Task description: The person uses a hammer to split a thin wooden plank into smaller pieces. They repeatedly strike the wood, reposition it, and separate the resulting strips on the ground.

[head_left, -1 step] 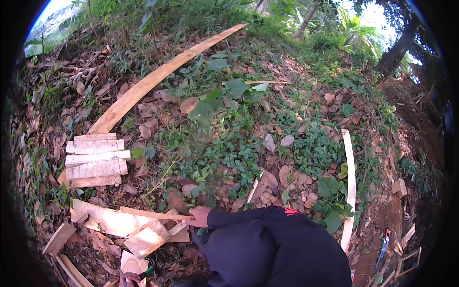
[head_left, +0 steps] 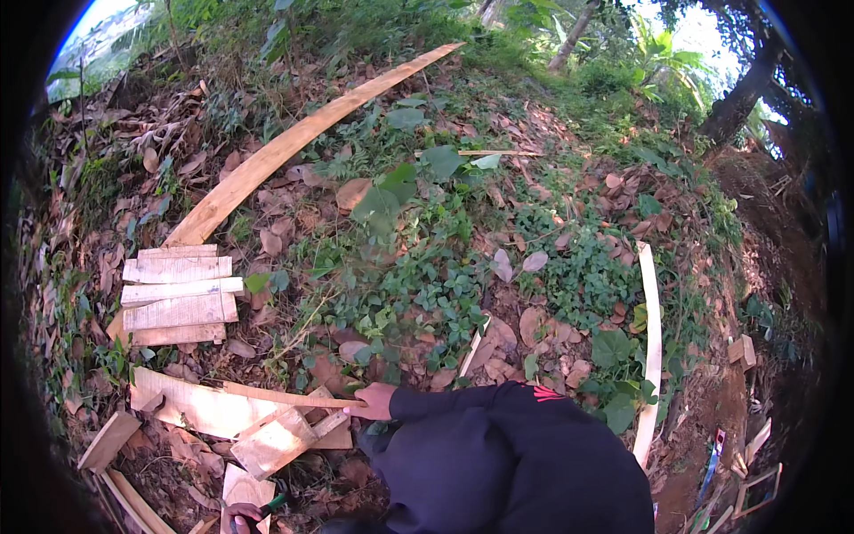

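My right hand (head_left: 376,401), reaching in from the right in a dark sleeve, has its fingers closed on the end of a thin wooden strip (head_left: 298,400). That strip lies across a wide pale board (head_left: 203,408) and close to a short wooden block (head_left: 275,443). At the lower left, my left hand (head_left: 241,516) is wrapped round a tool with a green and black handle (head_left: 275,505); its working end cannot be made out. Under the tool, next to this hand, is another pale piece of wood (head_left: 246,488). Part of my left hand is cut off by the lower edge.
Several short boards (head_left: 181,311) lie stacked at the left, near a long curved-looking plank (head_left: 285,151). A narrow pale board (head_left: 650,347) lies on the right. A wooden block (head_left: 110,440) and a rail (head_left: 133,503) sit lower left. Leaves and low plants (head_left: 418,294) cover the slope.
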A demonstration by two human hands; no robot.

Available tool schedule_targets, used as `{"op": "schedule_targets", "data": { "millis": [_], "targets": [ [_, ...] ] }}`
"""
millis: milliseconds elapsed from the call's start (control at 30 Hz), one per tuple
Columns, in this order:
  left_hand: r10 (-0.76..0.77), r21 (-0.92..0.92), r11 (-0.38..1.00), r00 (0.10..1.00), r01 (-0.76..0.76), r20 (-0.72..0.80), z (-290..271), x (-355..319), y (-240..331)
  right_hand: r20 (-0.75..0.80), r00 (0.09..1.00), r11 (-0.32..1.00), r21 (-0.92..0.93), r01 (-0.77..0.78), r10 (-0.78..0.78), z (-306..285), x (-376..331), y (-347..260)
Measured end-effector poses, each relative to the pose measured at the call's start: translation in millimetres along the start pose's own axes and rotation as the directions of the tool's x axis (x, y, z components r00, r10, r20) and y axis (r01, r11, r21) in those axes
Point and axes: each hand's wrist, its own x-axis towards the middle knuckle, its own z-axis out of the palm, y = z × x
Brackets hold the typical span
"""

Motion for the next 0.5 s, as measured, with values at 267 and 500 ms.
{"op": "schedule_targets", "data": {
  "millis": [267, 500],
  "targets": [
    [0.093, -0.358, 0.925, 0.989, -0.128, -0.113, -49.6, -6.2, -17.0, 0.436, 0.895, 0.718, 0.651, -0.246, -0.089, 16.2, 7.6, 10.9],
    [0.156, -0.432, 0.873, 0.968, -0.227, -0.195, 5.3, -3.1, 70.7, 0.535, 0.845, 0.747, 0.558, -0.362, 0.009, 39.8, -5.5, 6.5]
  ]
}}
